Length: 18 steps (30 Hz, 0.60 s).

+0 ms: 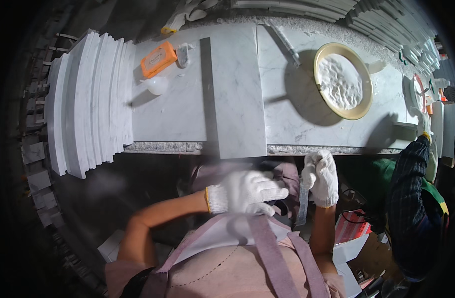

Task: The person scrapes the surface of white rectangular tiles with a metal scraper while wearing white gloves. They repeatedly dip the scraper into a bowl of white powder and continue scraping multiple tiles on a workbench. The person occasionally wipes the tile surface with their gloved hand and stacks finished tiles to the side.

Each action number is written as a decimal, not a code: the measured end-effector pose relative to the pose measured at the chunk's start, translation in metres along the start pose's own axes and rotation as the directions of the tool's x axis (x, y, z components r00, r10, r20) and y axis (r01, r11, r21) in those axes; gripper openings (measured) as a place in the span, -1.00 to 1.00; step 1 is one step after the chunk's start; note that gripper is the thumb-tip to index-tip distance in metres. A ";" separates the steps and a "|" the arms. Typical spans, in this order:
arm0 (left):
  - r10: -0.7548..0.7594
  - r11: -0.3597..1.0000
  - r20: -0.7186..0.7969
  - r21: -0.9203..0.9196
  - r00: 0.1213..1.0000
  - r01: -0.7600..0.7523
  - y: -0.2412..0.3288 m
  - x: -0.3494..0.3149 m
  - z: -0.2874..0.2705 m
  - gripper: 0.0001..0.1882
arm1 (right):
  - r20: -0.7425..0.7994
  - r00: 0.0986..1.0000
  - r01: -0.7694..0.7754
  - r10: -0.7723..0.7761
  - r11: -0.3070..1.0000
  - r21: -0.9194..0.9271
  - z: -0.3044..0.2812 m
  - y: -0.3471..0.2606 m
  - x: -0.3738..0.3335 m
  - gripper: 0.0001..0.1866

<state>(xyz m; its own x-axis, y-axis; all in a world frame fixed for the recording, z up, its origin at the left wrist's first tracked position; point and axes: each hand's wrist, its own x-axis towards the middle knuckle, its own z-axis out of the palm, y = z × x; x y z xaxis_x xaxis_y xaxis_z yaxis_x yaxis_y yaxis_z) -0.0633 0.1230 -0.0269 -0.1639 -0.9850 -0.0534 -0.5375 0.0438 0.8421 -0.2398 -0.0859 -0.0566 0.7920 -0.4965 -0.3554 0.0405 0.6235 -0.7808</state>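
My left hand point(245, 192), in a white knitted glove, lies flat in front of my apron with its fingers stretched to the right; it is slightly blurred and holds nothing I can see. Just below the table's edge, my right hand point(321, 175), gloved alike, is curled closed. A narrow translucent strip point(303, 203) hangs down from it. Ahead of both hands, a long pale stone slab point(237, 94) lies across the marble-patterned table top point(292, 130), its near end reaching slightly past the edge. To its right stands a yellowish bowl point(367, 94) of white powder point(339, 82).
Upright slabs point(91, 104) crowd the table's left end. An orange packet point(158, 59), a small grey block point(183, 55) and a white rounded thing point(158, 85) lie nearby. A ruler-like strip point(286, 43) lies behind the bowl's left. At the right, another person's sleeved arm point(408, 184) reaches the table.
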 end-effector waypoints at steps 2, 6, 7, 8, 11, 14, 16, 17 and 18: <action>0.209 0.975 -0.332 0.140 0.920 -0.171 0.003 0.002 -0.007 -0.40 | -0.036 0.999 0.027 -0.028 0.999 -0.039 0.004 -0.004 0.000 -0.55; 0.084 0.991 -0.317 0.124 0.945 -0.047 0.011 -0.013 -0.032 -0.52 | -0.138 0.990 0.028 -0.025 0.999 0.026 0.010 -0.002 0.002 -0.66; 0.073 0.987 -0.292 0.156 0.954 -0.028 0.010 -0.015 -0.036 -0.53 | -0.174 0.985 0.025 -0.015 0.998 0.054 0.010 0.002 0.003 -0.67; 0.062 0.982 -0.267 0.189 0.962 -0.010 0.008 -0.017 -0.041 -0.54 | -0.209 0.978 0.021 -0.004 0.996 0.081 0.010 0.005 0.003 -0.68; 0.163 0.896 -0.469 0.439 0.868 0.069 -0.005 -0.022 -0.056 -0.58 | -0.140 0.990 0.042 -0.027 0.993 0.110 0.006 0.018 0.005 -0.66; 0.126 0.779 -0.620 0.546 0.775 0.309 -0.024 -0.029 -0.081 -0.56 | -0.157 0.988 0.020 -0.003 0.994 0.106 0.003 0.027 0.005 -0.64; 0.050 0.741 -0.613 0.552 0.788 0.382 -0.031 -0.033 -0.090 -0.54 | -0.180 0.984 0.021 -0.001 0.994 0.107 0.003 0.028 0.006 -0.66; 0.017 0.731 -0.591 0.558 0.806 0.393 -0.032 -0.035 -0.090 -0.55 | -0.197 0.980 0.007 0.016 0.993 0.120 0.003 0.028 0.006 -0.68; -0.012 0.723 -0.579 0.558 0.815 0.406 -0.031 -0.037 -0.090 -0.55 | -0.210 0.978 0.014 0.010 0.994 0.112 0.004 0.027 0.007 -0.69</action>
<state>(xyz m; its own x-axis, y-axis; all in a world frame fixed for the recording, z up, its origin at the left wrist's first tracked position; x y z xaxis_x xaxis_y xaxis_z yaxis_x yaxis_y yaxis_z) 0.0338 0.1431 -0.0031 0.3513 -0.9003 0.2571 -0.9171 -0.2757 0.2879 -0.2307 -0.0699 -0.0783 0.6470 -0.6056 -0.4633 0.1190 0.6803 -0.7232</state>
